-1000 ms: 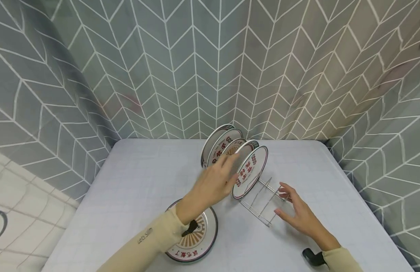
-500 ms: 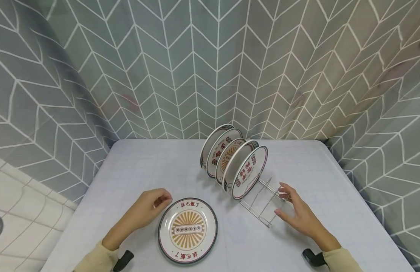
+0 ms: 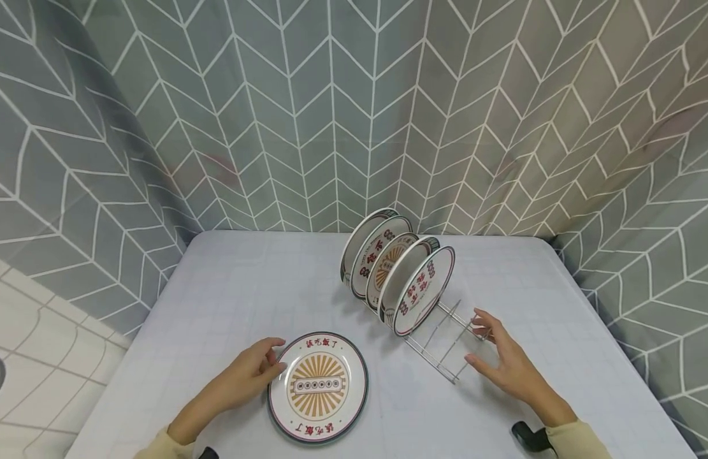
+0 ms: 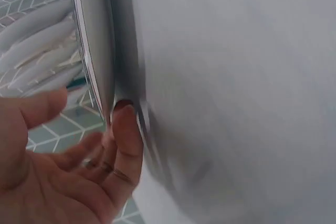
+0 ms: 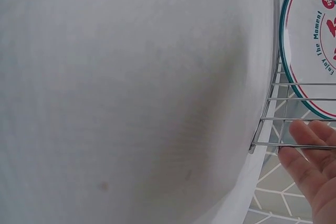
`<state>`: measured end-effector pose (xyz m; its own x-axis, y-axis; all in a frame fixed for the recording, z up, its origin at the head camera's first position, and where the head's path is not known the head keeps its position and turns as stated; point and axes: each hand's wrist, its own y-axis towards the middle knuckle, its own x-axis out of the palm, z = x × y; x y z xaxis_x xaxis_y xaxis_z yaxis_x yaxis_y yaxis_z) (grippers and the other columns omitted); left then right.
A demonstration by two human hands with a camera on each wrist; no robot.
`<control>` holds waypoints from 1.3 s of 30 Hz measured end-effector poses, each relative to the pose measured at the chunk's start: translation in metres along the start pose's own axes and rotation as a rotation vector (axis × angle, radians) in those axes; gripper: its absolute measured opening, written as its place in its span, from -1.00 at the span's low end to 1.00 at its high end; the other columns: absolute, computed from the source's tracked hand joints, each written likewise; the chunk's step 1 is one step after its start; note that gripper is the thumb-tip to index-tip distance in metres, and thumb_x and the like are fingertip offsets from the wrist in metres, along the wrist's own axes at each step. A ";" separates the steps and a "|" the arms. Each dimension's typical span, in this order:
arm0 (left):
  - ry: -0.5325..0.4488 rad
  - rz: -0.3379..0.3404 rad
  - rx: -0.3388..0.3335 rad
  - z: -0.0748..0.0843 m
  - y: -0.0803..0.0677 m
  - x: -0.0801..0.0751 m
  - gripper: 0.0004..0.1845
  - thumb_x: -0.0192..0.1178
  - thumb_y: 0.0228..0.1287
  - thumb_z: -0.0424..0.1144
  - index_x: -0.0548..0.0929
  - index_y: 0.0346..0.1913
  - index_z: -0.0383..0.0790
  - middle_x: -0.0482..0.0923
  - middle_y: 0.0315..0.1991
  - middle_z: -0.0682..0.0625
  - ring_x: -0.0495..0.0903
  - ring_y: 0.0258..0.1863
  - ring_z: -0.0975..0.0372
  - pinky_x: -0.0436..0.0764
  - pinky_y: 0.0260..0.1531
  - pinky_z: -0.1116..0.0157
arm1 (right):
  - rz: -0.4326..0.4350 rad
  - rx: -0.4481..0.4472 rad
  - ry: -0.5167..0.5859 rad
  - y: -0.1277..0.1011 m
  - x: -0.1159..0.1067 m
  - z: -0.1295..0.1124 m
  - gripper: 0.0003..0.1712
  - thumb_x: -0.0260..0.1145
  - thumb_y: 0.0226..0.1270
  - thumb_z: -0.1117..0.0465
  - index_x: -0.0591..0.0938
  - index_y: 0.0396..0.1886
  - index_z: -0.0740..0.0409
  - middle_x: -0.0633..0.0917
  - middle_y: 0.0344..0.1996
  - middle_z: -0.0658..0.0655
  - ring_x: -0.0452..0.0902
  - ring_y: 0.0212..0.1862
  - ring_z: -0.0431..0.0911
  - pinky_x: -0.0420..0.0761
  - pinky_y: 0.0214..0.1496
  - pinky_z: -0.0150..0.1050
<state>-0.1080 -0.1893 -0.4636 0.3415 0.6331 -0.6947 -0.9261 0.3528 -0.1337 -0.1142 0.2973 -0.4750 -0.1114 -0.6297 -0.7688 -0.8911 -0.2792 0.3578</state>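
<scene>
A round white plate [image 3: 318, 424] with a gold sunburst and red lettering lies face up on the table. My left hand [image 3: 250, 376] is at its left edge, thumb raised over the rim and fingers beside it. In the left wrist view the fingertips [image 4: 126, 121] are right at the underside of the plate's rim [image 4: 94, 40], the thumb apart from it. My right hand [image 3: 511, 366] holds the near-right end of a wire dish rack [image 3: 436, 366], its thumb and fingers around the end wires. Several plates [image 3: 425, 290] stand tilted in the rack.
The rack's right-hand slots have bare wires, while plates fill its far-left part. A white cloth covers the table [image 3: 245, 280]. Behind it hangs a grey patterned curtain [image 3: 354, 115], close to the table's back edge.
My left hand has drawn back from the racked plates to the left side of the flat plate, then opened its fingers at the rim. The right hand has stayed at the rack's end.
</scene>
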 end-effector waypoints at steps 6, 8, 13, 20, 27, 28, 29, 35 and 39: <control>-0.031 0.010 -0.042 -0.003 0.005 0.011 -0.27 0.25 0.15 0.01 0.29 0.27 -0.35 0.43 -0.21 0.00 0.36 -0.43 0.35 0.40 -0.44 0.44 | 0.010 -0.012 0.012 -0.001 0.001 0.001 -0.01 0.46 0.01 0.22 0.13 0.41 0.13 0.49 0.08 0.15 0.48 0.00 0.04 0.40 0.08 -0.48; -0.028 0.037 -0.065 -0.003 0.006 0.014 -0.14 0.34 0.04 0.03 0.25 0.29 -0.41 0.41 -0.25 -0.01 0.33 -0.47 0.33 0.38 -0.47 0.44 | 0.011 -0.016 0.019 -0.001 0.001 0.001 -0.01 0.45 0.01 0.24 0.13 0.40 0.15 0.49 0.08 0.15 0.48 0.00 0.04 0.39 0.09 -0.48; -0.008 0.120 -0.115 0.005 0.009 0.020 -0.15 0.45 -0.16 0.04 0.39 0.17 -0.39 0.47 -0.25 -0.01 0.45 -0.33 0.24 0.50 -0.30 0.36 | 0.009 -0.016 0.022 0.000 0.000 0.000 0.00 0.45 0.01 0.25 0.12 0.41 0.11 0.48 0.09 0.17 0.48 0.00 0.05 0.38 0.09 -0.48; 0.012 0.168 -0.114 0.016 0.010 0.018 -0.52 0.40 -0.03 -0.10 0.49 -0.04 -0.13 0.53 -0.26 0.06 0.49 -0.33 0.27 0.55 -0.33 0.29 | 0.009 -0.025 0.039 -0.001 0.000 0.000 0.01 0.46 -0.01 0.25 0.12 0.41 0.10 0.48 0.09 0.19 0.47 0.00 0.03 0.27 0.11 -0.65; -0.015 0.175 -0.046 0.020 0.006 0.019 -0.46 0.33 0.06 -0.14 0.38 0.10 -0.13 0.65 -0.14 -0.18 0.66 -0.20 0.03 0.59 -0.14 0.04 | 0.000 -0.005 0.014 -0.001 0.000 0.000 0.01 0.45 0.02 0.22 0.10 0.43 0.05 0.48 0.10 0.15 0.47 0.01 0.05 0.34 0.10 -0.54; -0.023 0.180 -0.032 0.021 0.005 0.018 -0.42 0.34 0.06 -0.16 0.36 0.15 -0.11 0.64 -0.12 -0.20 0.67 -0.28 0.09 0.61 -0.18 0.10 | -0.001 -0.002 0.011 -0.001 0.000 0.000 0.01 0.45 0.03 0.21 0.10 0.43 0.05 0.48 0.10 0.15 0.47 0.01 0.05 0.35 0.09 -0.52; -0.042 0.179 -0.023 0.023 0.005 0.017 -0.38 0.34 0.06 -0.19 0.33 0.20 -0.06 0.63 -0.11 -0.19 0.66 -0.38 0.16 0.63 -0.28 0.18 | -0.003 0.002 0.007 -0.001 0.000 0.000 0.01 0.45 0.03 0.21 0.10 0.43 0.05 0.48 0.11 0.15 0.47 0.01 0.05 0.35 0.09 -0.51; -0.170 0.181 0.114 0.038 0.002 -0.001 -0.29 0.31 0.09 -0.37 0.31 0.29 0.16 0.46 -0.30 -0.04 0.56 -0.62 0.38 0.53 -0.73 0.40 | -0.004 0.009 -0.014 0.000 0.000 0.001 0.01 0.45 0.03 0.19 0.09 0.43 0.02 0.49 0.10 0.12 0.47 0.02 0.04 0.38 0.07 -0.42; -0.185 0.251 0.207 0.046 0.001 -0.016 -0.34 0.31 0.08 -0.43 0.39 0.23 0.12 0.37 -0.36 -0.03 0.58 -0.61 0.35 0.52 -0.77 0.38 | 0.000 0.002 -0.014 0.000 0.000 0.001 0.02 0.45 0.02 0.19 0.09 0.43 0.00 0.49 0.10 0.13 0.47 0.01 0.04 0.39 0.06 -0.41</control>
<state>-0.1069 -0.1677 -0.4199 0.1487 0.8247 -0.5457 -0.9389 0.2909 0.1837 -0.1144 0.2983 -0.4759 -0.1172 -0.6193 -0.7763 -0.8918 -0.2783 0.3567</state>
